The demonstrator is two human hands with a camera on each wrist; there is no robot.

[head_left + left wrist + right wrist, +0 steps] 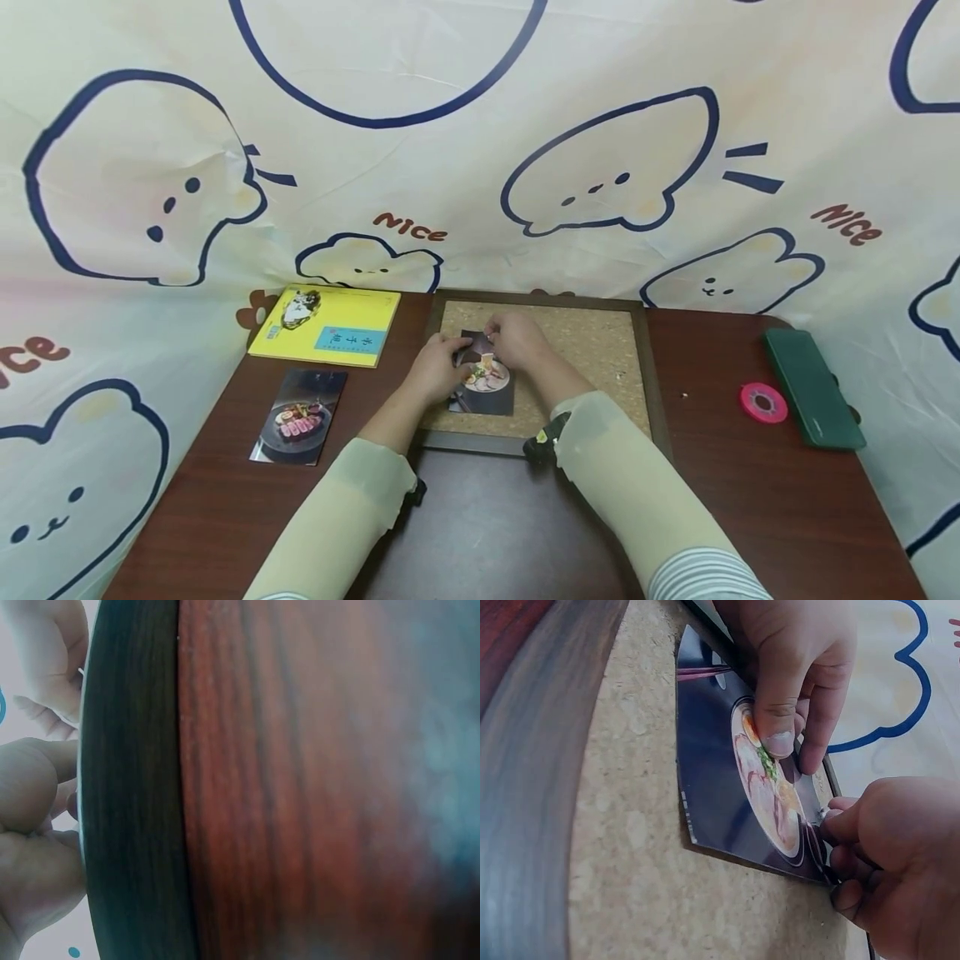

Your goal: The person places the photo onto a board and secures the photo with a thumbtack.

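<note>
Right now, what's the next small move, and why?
Probably press the right hand down at the far end of the photo on the corkboard: it seems to pinch a small object there, too small to identify, and the thumb of the left hand rests on the photo.

Both arms (pixel 622 479) reach forward, left hand (pixel 437 372) with thumb (pixel 780 712) straight and right hand (pixel 519 340) pinching with bent fingers (pixel 846 825).

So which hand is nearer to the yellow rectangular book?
Left. Your left hand is right of the book, at the left side of the dark rectangular food photo on the brown-framed corkboard; your right hand is farther right, at that photo's upper right corner.
</note>
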